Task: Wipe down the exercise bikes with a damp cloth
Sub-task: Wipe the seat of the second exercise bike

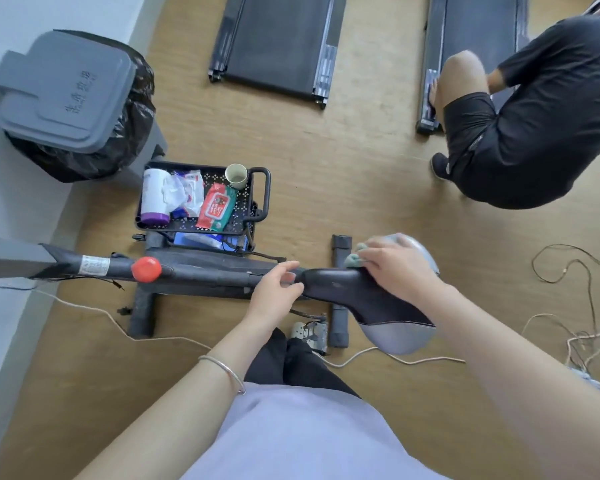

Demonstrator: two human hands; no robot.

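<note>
The exercise bike (205, 271) stretches across the middle of the view, seen from above, with a red knob (146, 269) on its black frame. Its black and grey saddle (361, 299) lies at the centre right. My left hand (276, 289) grips the narrow nose of the saddle. My right hand (395, 268) presses a grey-green cloth (355, 259) onto the far side of the saddle. Most of the cloth is hidden under the fingers.
A black cart (260, 192) holding wipes, a paper roll and a cup stands just beyond the bike. A lidded grey bin (66, 91) is at the far left. Two treadmills (278, 43) lie ahead; a person in black (541, 112) crouches at the right. Cables (413, 360) trail over the wooden floor.
</note>
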